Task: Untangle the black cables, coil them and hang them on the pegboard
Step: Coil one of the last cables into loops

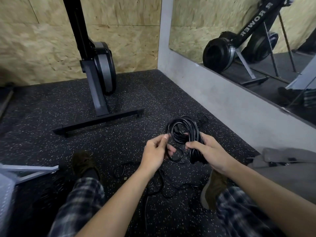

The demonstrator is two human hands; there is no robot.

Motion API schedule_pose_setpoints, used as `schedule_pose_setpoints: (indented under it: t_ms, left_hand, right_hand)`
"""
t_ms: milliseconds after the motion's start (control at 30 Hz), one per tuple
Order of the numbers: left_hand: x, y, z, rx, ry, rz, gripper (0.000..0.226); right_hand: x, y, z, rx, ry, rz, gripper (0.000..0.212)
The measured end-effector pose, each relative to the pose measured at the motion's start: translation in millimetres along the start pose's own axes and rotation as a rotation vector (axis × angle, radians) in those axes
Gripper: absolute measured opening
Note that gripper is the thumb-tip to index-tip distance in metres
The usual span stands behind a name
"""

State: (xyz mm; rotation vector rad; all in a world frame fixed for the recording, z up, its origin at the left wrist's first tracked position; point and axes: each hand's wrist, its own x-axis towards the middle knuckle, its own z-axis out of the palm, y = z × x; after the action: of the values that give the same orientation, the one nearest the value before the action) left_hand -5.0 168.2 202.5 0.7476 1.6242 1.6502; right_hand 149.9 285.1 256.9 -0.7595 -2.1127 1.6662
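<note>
On the speckled floor, the right hand grips the coil; the left hand pinches a strand. Pulling hard could tighten knots.

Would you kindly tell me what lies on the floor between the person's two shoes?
In the head view, loose black cable strands trail over the speckled floor between the left shoe and the right shoe; the left forearm crosses above them.

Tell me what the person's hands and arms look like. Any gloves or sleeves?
No gloves: the left hand and right hand are bare, with no rings or watch showing. The left forearm and right forearm are bare too, with no sleeves in view.
</note>
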Motion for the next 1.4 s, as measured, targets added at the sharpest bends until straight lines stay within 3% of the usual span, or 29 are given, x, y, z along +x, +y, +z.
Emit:
schedule_pose_setpoints:
  t_ms: [233,400,500,700,833,1033,1167,1300,1400]
  left_hand:
    - [-6.0,-7.6,8.2,0.121,-0.194,0.01,0.031]
    - [-12.5,-7.7,9.3,0.262,-0.164,0.123,0.029]
    - [-17.7,-2.2,9.2,0.157,-0.129,0.107,0.026]
    - [-22.6,3.8,6.4,0.094,-0.113,0.091,0.016]
    - [-23.1,3.0,4.1,0.252,-0.024,0.211,0.013]
    - [-18.2,3.0,1.9,0.309,0.163,0.231,0.035]
    - [-14.1,1.6,-2.2,0.406,0.085,0.287,0.032]
    - [-4.5,-13.6,-13.5,0.65,-0.063,0.378,0.036]
    - [-2.8,-19.5,-12.0,0.741,-0.105,0.372,0.03]
  right_hand:
    - [3.8,3.6,5.2,0.062,0.153,0.001,0.016]
    - [4.0,8.0,10.2,0.065,0.236,0.012,0.015]
    - [4.9,9.5,11.1,-0.001,0.278,-0.014,0.014]
    - [0.7,13.2,14.4,-0.04,0.139,0.018,0.013]
    - [-1.6,12.1,18.4,-0.028,0.084,0.048,0.017]
    - [-1.8,4.0,14.0,0.002,0.036,0.058,0.018]
    - [1.0,-3.3,4.5,0.079,0.042,0.083,0.024]
    - [2.7,-10.2,-12.8,0.277,0.098,0.142,0.043]
    - [1.8,-12.0,-18.7,0.319,0.158,0.123,0.035]
